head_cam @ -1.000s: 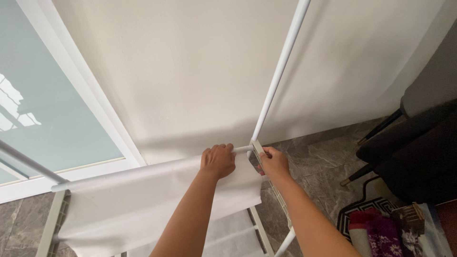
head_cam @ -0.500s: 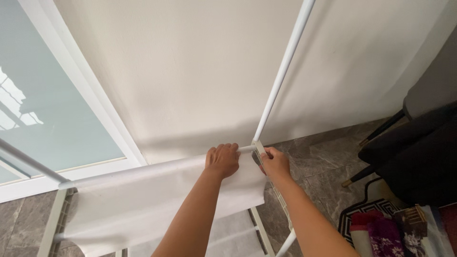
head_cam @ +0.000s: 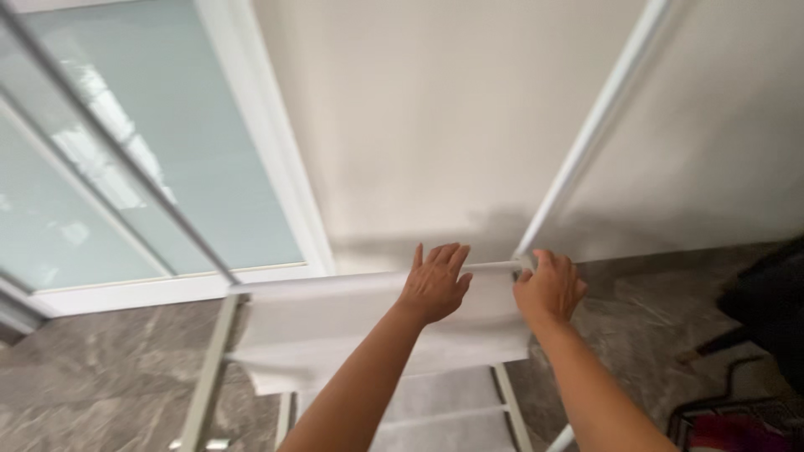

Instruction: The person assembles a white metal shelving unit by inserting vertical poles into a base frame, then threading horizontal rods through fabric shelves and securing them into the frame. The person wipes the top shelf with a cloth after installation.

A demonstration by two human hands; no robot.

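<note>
A white fabric shelf (head_cam: 335, 326) is stretched over the top bar of a white metal rack (head_cam: 209, 360). My left hand (head_cam: 435, 285) lies flat on the fabric near its right end, fingers spread and pressing over the bar. My right hand (head_cam: 548, 289) is closed around the rack's right corner joint, where the upright white pole (head_cam: 586, 134) meets the bar. A lower white shelf (head_cam: 444, 410) shows beneath the fabric between my forearms.
A frosted glass sliding door (head_cam: 151, 167) with a white frame fills the left. A plain white wall (head_cam: 435, 117) stands behind the rack. Grey marble floor (head_cam: 100, 377) lies below. A dark chair (head_cam: 770, 310) and colourful items (head_cam: 737, 431) sit at the right edge.
The view has swung right and down, so the rack now sits more central. My left hand has opened flat on the fabric. My right hand stays on the corner joint.
</note>
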